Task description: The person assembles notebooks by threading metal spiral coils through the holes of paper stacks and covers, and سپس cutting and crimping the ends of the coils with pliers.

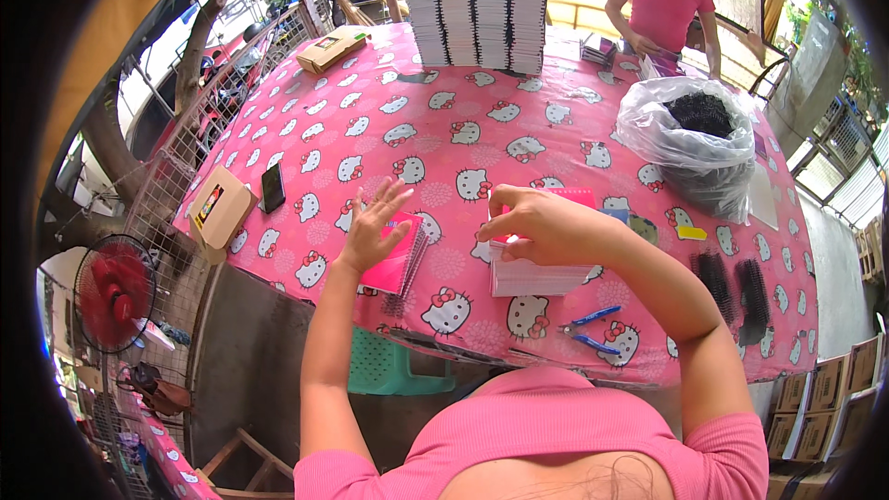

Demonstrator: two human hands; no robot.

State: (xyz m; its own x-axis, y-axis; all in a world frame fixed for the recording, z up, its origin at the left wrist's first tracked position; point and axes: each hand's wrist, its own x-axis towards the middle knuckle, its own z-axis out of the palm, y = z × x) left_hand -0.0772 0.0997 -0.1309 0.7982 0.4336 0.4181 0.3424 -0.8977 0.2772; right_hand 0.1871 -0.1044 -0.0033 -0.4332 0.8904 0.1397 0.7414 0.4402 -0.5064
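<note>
My left hand (375,230) has its fingers spread over a small pile of pink-covered spiral notebooks (396,264). It seems to rest against the top cover, with nothing gripped. To the right, my right hand (537,222) is bent over a stack of white paper pads (537,280), its fingers curled at the left edge. Whatever those fingers pinch is hidden. Part of a pink cover (576,194) shows behind that hand. Blue-handled cutting pliers (593,331) lie on the tablecloth near me, just right of the stack.
Black binding coils (713,287) lie at right, below a plastic bag (685,148) full of more. Tall stacks of spiral notebooks (477,23) stand at the back. A phone (272,187) and cardboard box (222,211) are at left. Another person (662,0) works across the table.
</note>
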